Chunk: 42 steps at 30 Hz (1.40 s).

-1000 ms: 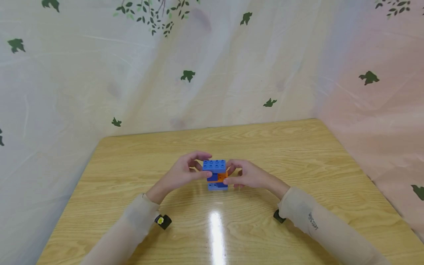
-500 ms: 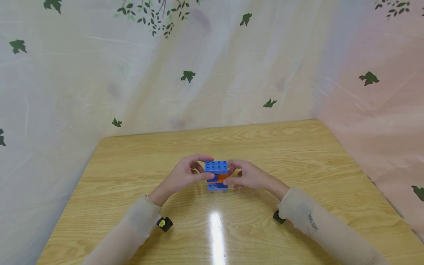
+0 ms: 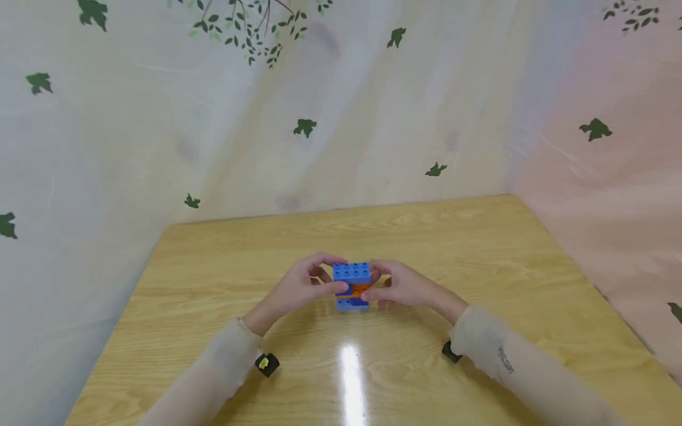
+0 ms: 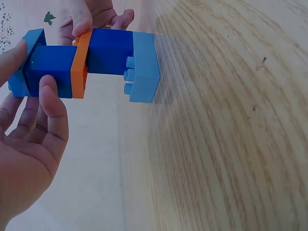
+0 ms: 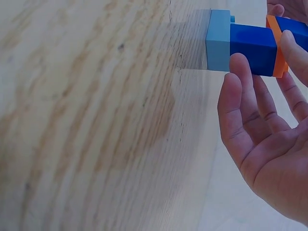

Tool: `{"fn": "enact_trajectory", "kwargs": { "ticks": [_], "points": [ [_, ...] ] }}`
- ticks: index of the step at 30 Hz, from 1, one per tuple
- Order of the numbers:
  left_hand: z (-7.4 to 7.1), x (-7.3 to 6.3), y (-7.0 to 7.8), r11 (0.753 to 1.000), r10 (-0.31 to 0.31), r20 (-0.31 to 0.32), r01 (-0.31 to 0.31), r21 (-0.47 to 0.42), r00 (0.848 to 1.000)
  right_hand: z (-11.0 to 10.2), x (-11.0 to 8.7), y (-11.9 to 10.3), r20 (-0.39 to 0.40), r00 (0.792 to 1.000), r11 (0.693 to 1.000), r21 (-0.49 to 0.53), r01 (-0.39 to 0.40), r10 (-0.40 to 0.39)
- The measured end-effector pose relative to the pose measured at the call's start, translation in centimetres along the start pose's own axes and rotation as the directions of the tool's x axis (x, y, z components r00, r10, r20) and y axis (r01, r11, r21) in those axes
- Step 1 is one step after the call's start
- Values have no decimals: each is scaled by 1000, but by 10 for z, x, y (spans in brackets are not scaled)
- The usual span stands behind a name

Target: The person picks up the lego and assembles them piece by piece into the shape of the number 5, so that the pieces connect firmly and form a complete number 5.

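A stack of toy building bricks stands upright on the table. Its light blue base brick [image 4: 146, 67] carries a dark blue brick [image 4: 110, 51], then a thin orange brick [image 4: 80, 65]. Above these come another dark blue brick [image 4: 54, 67] and a blue studded top brick [image 3: 350, 271]. My left hand [image 3: 301, 290] pinches the top of the stack from the left, thumb in front, with a finger against the upper dark blue brick. From the right, my right hand [image 3: 402, 285] holds the stack at the orange brick, its thumb in front; some of its fingers are hidden behind.
The wooden table [image 3: 240, 254] ends at a pale curtain [image 3: 351, 148] printed with leaves and birds. A black wrist camera [image 3: 267, 364] hangs below the left cuff, and another black wrist camera [image 3: 450, 352] below the right.
My left hand has moved slightly to the right with the top brick, which now lines up more closely over the base. My right hand keeps its hold. The head view has tilted a little.
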<state>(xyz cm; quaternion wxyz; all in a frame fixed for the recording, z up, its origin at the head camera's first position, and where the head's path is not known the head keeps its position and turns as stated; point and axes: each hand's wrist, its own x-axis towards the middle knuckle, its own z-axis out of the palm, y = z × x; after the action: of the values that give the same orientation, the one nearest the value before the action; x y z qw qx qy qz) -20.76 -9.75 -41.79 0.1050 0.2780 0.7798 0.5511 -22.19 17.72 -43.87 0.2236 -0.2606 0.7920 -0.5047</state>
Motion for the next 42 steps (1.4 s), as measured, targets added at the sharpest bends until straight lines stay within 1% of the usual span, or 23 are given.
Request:
{"fn": "enact_trajectory", "kwargs": {
  "ticks": [6,14,18,24,29,33,36,40,42],
  "points": [
    [4,1,-2,1000,8,23,-8,-7,1000,1,-5,1,-11,1000,1000,3,-8,8],
    [-1,1,-3,1000,4,40,-4,-1,999,2,-1,0,-3,1000,1000,-14,13,-14],
    [-3,0,-2,1000,13,51,-13,-12,999,3,1,0,-4,1000,1000,-9,13,-13],
    [-1,3,-1,999,27,69,-24,-40,997,1,-2,1,-6,1000,1000,-6,3,-3],
    [1,2,1,999,24,70,-22,-33,997,1,-2,1,-9,1000,1000,-9,13,-13],
    [1,1,1,999,18,92,-13,-52,996,2,-1,2,-9,1000,1000,-12,8,-9],
    [1,0,0,999,11,83,-7,-48,996,2,-1,2,-7,1000,1000,-12,0,0],
    [2,0,-3,1000,7,60,-6,-14,998,1,-1,0,-5,1000,1000,-13,-6,6],
    [3,-1,-4,1000,7,59,-7,-15,998,0,-1,0,-4,1000,1000,-16,-2,2]
  ]
}}
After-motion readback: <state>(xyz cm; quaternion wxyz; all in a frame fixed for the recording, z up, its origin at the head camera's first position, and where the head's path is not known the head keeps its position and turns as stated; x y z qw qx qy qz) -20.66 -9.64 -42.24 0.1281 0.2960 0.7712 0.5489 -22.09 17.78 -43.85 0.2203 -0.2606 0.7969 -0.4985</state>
